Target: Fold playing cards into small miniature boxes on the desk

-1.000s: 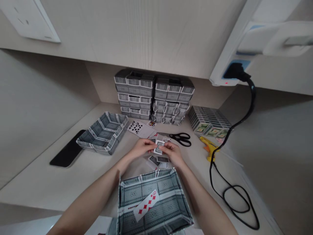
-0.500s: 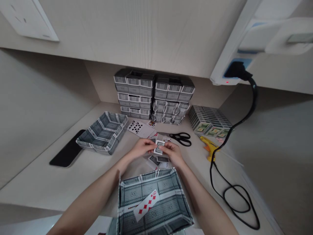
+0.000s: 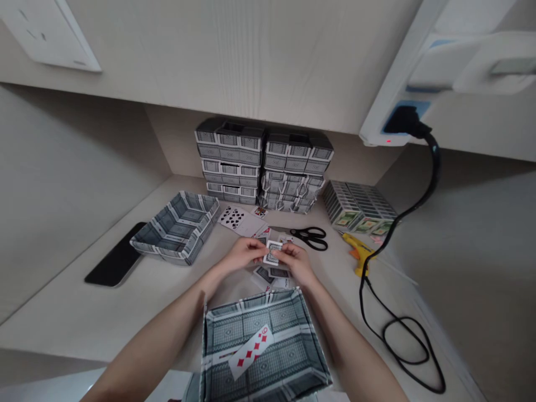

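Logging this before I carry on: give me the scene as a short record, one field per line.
Left hand: holds left side of small card
Right hand: holds the small card's right side
Near tray: red-diamond card strip lies inside
Left tray: open side up, black phone to its left
Scissors: on desk, beyond right hand
Glue gun: yellow, right of scissors
Back: two stacks of card-patterned boxes
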Demonstrator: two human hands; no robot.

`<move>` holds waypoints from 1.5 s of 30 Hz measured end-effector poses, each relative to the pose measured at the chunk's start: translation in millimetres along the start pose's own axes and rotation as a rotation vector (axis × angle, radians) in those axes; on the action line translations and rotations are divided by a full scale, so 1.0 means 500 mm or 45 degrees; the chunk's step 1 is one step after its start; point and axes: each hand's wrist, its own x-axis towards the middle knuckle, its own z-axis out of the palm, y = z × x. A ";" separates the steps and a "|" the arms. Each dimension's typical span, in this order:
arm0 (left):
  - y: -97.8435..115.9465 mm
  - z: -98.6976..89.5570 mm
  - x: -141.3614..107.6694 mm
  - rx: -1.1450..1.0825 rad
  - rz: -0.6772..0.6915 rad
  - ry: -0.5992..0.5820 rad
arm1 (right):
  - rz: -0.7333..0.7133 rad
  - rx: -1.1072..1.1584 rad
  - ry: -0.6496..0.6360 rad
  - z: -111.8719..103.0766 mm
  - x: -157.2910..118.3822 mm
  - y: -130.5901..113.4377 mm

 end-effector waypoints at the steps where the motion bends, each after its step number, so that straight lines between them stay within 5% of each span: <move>1: 0.000 0.000 0.000 -0.006 -0.002 -0.001 | 0.000 -0.003 0.000 0.000 0.000 0.000; 45: 0.004 0.007 -0.003 -0.095 -0.059 0.006 | 0.026 0.113 -0.001 0.001 -0.004 -0.006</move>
